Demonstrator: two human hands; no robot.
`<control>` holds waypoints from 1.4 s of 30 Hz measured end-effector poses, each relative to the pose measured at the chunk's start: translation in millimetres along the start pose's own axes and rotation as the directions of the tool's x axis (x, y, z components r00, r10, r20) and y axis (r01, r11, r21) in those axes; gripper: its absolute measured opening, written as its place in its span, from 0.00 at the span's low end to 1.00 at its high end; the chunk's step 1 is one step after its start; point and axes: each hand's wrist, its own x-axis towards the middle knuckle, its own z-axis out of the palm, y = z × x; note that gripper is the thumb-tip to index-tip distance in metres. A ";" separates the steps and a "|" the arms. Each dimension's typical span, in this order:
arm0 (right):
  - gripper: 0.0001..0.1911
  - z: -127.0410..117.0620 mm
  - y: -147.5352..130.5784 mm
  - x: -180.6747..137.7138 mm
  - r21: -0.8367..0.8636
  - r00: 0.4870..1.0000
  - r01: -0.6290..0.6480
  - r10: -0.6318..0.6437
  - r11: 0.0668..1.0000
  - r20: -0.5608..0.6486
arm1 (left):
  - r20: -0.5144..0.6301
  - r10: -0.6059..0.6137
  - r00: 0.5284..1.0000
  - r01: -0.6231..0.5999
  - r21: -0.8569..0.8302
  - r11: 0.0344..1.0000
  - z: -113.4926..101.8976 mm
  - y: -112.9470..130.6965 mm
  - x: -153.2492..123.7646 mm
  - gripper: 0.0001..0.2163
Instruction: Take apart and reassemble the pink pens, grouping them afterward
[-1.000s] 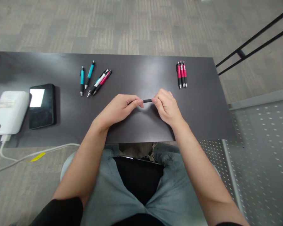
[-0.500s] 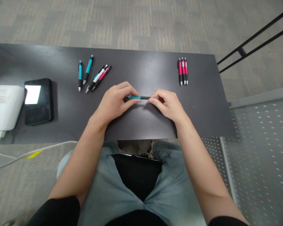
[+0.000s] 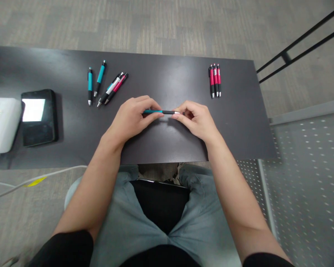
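Note:
A pen with a teal barrel, black grip and silver tip (image 3: 168,112) is held level between both hands, above the near middle of the dark table (image 3: 167,146). My left hand (image 3: 136,116) pinches the teal end between thumb and fingers. At the other end, my right hand (image 3: 193,118) closes thumb and fingers around the silver tip. Beyond my left hand lie two teal pens (image 3: 90,85), a white pen (image 3: 111,89) with a teal part, and a pink pen (image 3: 117,87) touching it. Three pink pens (image 3: 215,81) lie side by side beyond my right hand.
On the left of the table are a black device with a lit screen (image 3: 40,118) and a white box (image 3: 2,126). A white cable (image 3: 55,173) runs from the box past the near edge. A perforated grey panel (image 3: 308,178) stands at the right.
The pen has turned between my fingers: its clip no longer shows, and more of the silver tip is visible. The whole view has shifted slightly; the other pens lie as before.

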 end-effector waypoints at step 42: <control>0.11 48.8 -34.2 50.6 -0.166 0.983 0.044 -0.013 0.985 0.181 | -0.269 -0.171 0.948 0.193 0.058 0.979 -61.1 -51.3 -50.3 0.09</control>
